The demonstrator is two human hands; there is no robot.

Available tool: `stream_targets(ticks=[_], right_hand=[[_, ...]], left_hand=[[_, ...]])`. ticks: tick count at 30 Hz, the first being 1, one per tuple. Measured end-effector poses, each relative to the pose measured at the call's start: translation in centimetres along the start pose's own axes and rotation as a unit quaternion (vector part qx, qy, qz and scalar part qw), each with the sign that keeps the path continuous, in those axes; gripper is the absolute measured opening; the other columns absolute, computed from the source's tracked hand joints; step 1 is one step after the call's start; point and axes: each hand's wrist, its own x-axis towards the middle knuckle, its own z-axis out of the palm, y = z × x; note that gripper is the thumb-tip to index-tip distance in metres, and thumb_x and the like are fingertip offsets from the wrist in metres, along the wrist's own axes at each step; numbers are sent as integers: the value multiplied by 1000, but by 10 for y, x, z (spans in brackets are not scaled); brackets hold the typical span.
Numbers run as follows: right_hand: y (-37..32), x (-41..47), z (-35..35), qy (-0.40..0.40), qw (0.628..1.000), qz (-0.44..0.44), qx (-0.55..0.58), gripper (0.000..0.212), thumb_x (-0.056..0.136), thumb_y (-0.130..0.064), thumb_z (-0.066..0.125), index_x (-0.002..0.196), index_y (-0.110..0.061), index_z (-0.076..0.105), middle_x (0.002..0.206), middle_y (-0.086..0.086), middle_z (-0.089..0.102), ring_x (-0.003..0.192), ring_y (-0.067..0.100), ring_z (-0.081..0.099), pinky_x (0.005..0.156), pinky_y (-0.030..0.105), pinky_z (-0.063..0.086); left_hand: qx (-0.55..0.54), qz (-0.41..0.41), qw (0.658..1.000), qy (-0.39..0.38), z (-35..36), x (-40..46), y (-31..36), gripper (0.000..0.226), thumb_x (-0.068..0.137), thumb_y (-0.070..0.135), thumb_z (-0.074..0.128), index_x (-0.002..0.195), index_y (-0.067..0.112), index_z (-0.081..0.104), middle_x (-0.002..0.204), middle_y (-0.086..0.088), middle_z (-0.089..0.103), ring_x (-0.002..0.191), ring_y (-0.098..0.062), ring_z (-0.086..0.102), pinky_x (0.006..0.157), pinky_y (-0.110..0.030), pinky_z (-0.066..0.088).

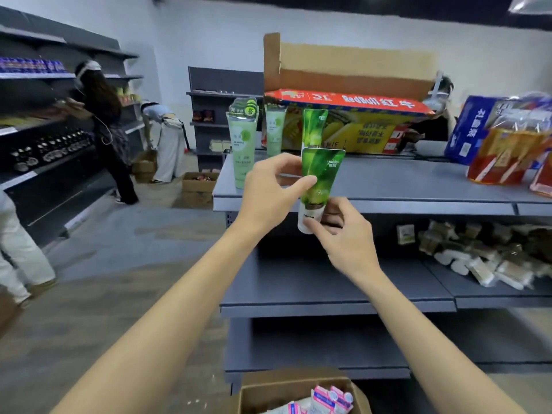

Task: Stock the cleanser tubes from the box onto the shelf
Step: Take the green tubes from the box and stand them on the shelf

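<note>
Both hands grip one bright green plastic cleanser tube [319,180]: left hand [274,186] pinches mid-body, right hand [340,234] the white cap end, above grey metal shelf [418,186]. Three tubes [242,144] already stocked; cardboard box [298,392] below seemingly not emptied.

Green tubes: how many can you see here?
4: one held in both hands, three standing on the top shelf: left front, one behind it, one dark green. Others may be hidden.

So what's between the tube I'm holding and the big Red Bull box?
In the head view, another dark green tube stands on the shelf top between the held tube and the Red Bull box.
</note>
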Motion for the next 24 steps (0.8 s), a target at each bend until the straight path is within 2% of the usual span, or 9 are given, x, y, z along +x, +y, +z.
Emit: stream_targets(ticks=[4, 9, 20, 22, 24], right_hand=[[-21, 30, -2, -9, 999, -26, -45, 28, 84, -21, 79, 105, -24, 60, 96, -16, 70, 89, -9, 65, 74, 3, 47], [-24, 57, -1, -21, 997, -11, -67, 25, 85, -23, 78, 102, -23, 59, 93, -13, 69, 83, -8, 64, 66, -1, 42], [1, 93, -10, -28, 994, 21, -100, 26, 87, -26, 76, 105, -20, 59, 98, -8, 69, 81, -5, 64, 60, 3, 44], [9, 97, -12, -24, 994, 28, -107, 26, 86, -26, 76, 103, -20, 58, 97, -7, 70, 82, -2, 65, 63, 6, 46], [19, 103, -15, -20, 993, 35, -111, 25, 85, -26, 77, 100, -19, 58, 95, -6, 71, 84, 5, 68, 71, 18, 52]], left_hand=[[3, 2, 998, 57, 0, 20, 7, 13, 85, 17, 76, 96, 20, 72, 93, 5, 76, 89, -11, 72, 83, -42, 60], [40, -21, 996, 78, 4, 45, 4, 12, 85, 20, 75, 97, 20, 73, 90, 7, 76, 86, -9, 72, 81, -41, 61], [45, -68, 992, 93, 27, 76, -13, 15, 84, 19, 77, 98, 14, 73, 89, 3, 75, 86, -14, 72, 83, -43, 61], [51, -70, 992, 87, 35, 80, -15, 11, 85, 16, 76, 94, 18, 71, 85, 8, 73, 85, -13, 71, 84, -43, 60], [63, -70, 993, 73, 42, 84, -18, 11, 85, 15, 76, 90, 21, 68, 81, 13, 69, 81, -10, 69, 83, -43, 60]])
